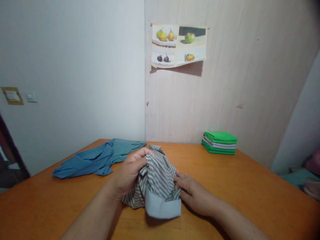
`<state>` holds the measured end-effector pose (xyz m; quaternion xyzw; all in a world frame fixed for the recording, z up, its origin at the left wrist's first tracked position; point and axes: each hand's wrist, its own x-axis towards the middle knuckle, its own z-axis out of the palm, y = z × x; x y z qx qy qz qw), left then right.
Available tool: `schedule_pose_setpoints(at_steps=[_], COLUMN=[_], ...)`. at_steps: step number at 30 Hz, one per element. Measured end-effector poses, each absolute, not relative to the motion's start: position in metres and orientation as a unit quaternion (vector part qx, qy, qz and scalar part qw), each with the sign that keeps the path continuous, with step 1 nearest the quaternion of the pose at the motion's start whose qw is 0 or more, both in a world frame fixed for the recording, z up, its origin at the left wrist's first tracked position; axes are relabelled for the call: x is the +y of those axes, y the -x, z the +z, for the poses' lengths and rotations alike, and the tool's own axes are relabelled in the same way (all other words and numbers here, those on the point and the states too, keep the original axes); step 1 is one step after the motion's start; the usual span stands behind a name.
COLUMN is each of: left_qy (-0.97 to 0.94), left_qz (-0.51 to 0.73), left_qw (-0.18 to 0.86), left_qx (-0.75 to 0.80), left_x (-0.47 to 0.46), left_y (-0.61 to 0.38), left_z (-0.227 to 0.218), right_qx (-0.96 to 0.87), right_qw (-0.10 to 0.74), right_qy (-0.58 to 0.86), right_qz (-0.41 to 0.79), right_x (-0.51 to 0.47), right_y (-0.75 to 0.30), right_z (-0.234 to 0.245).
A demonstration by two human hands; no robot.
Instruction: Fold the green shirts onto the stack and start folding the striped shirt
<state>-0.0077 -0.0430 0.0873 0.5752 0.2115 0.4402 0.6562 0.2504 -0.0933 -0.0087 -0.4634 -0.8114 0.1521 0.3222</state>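
Observation:
A grey-and-white striped garment (162, 175) lies bunched at the middle of the table, with a wide pale ribbed band (160, 206) at its near end. My left hand (130, 173) grips the cloth from the left, thumb on top and fingers closed around a raised fold. At the right edge of the same garment is my right hand (190, 191), its fingers closed on the cloth just above the band. Some of its fingertips are hidden by the fabric. The band hangs slightly off the tabletop toward me.
Blue and teal garments (97, 156) lie loosely on the orange-brown table (200, 170) at the back left. A neat stack of folded green and grey cloths (220, 142) stands at the back right, near the wall. A fruit poster (178, 46) hangs above.

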Motion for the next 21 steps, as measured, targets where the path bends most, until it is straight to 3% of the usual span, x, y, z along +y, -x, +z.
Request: schedule_pose_setpoints(at_steps=[6, 12, 15, 21], left_qy=[-0.539, -0.534, -0.551, -0.696], left_qz=[0.484, 0.447, 0.447, 0.399], left_qw=[0.634, 0.675, 0.656, 0.370], left_qx=[0.270, 0.246, 0.259, 0.469], left_x=[-0.031, -0.036, -0.024, 0.022], left_y=[0.012, 0.029, 0.038, 0.033], left_z=[0.089, 0.099, 0.094, 0.046], right_qx=[-0.597, -0.505, -0.482, -0.512], right_qw=[0.525, 0.523, 0.533, 0.453], right_qy=[0.455, 0.404, 0.394, 0.529], right_qz=[0.401, 0.555, 0.573, 0.503], right_x=[-0.103, -0.126, -0.132, -0.103], right_y=[-0.262, -0.295, -0.304, -0.313], right_z=[0.011, 0.053, 0.060, 0.024])
